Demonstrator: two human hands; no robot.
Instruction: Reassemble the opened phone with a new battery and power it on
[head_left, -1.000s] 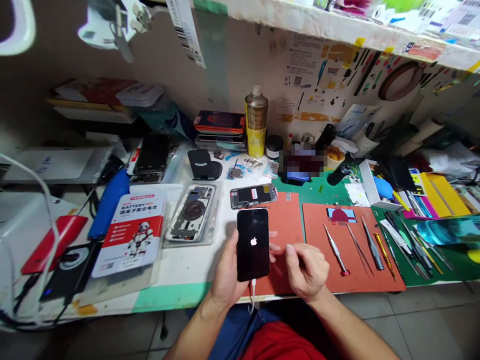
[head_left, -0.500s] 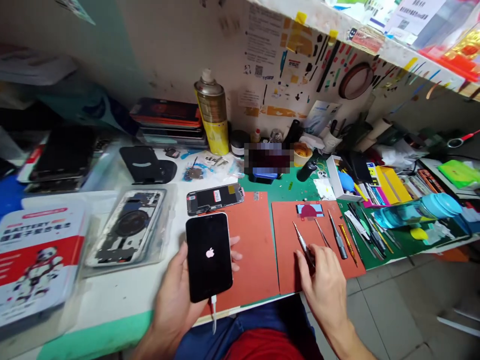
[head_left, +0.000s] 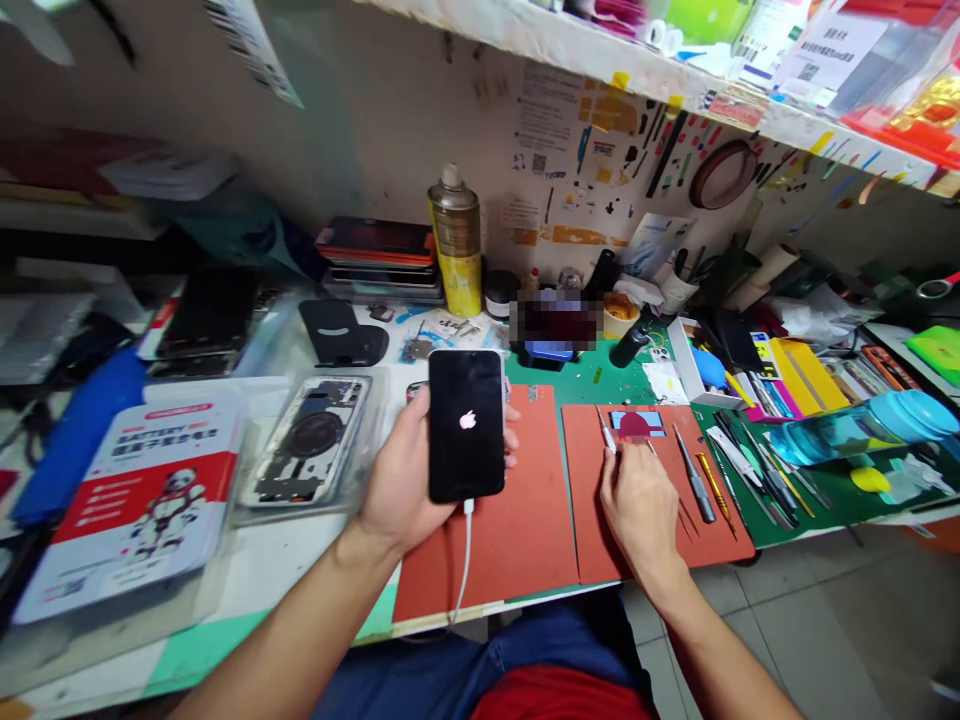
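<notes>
My left hand (head_left: 401, 480) is wrapped round a black smartphone (head_left: 466, 450), thumb on its left edge and fingertips showing at its right. A white apple logo glows on its dark screen, and a white charging cable (head_left: 468, 560) runs from its bottom edge. My right hand (head_left: 641, 505) is closed over a slim metal screwdriver (head_left: 607, 436) on the right red mat; the fingers hide most of the tool. Beside that hand lie tweezers (head_left: 685, 518), a grey-handled tool (head_left: 697, 483) and a gold screwdriver (head_left: 716, 490). A small blue-and-red piece (head_left: 637, 424) sits beyond the fingers.
Left of the phone are an opened phone housing (head_left: 311, 440) and a battery box (head_left: 135, 510). A spray can (head_left: 456, 245) and a black stand (head_left: 337, 335) stand behind. At right are several hand tools (head_left: 757, 475) and a blue bottle (head_left: 862, 428). A shelf (head_left: 675, 95) overhangs the bench.
My left hand has lifted the phone up and away from me, showing more cable and covering the screen part behind it. My right hand has slid forward on the mat with the screwdriver.
</notes>
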